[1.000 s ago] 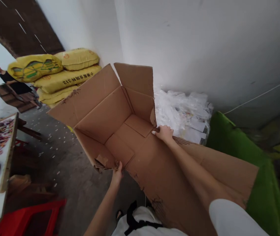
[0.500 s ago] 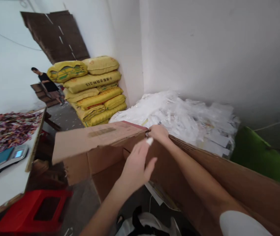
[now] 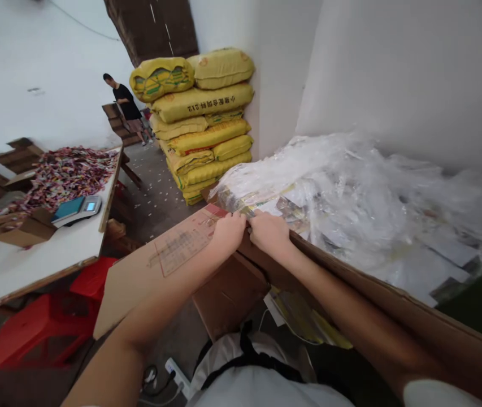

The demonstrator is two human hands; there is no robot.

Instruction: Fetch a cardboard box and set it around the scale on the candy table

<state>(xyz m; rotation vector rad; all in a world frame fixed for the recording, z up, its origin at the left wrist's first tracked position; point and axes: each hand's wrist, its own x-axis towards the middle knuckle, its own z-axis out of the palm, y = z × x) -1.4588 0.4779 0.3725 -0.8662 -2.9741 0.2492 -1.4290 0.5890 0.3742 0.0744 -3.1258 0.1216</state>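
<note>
A large brown cardboard box [image 3: 168,254] lies turned over in front of me, its labelled side facing up. My left hand [image 3: 229,230] and my right hand [image 3: 269,233] sit side by side on its far top edge, fingers curled over the cardboard. A long cardboard panel [image 3: 393,305] runs to the right under my right forearm. Just beyond the hands lies a heap of clear plastic bags [image 3: 351,192] with printed papers inside.
Yellow sacks [image 3: 198,118] are stacked against the white wall. A white table [image 3: 50,249] at left carries a scale [image 3: 77,208] and a pile of coloured wrappers [image 3: 69,172]. A red stool [image 3: 41,328] stands under it. A person [image 3: 126,104] stands far back.
The box went from open side up to turned over and lower. My left hand left the near corner and came to grip the far edge beside my right hand. The view swung left.
</note>
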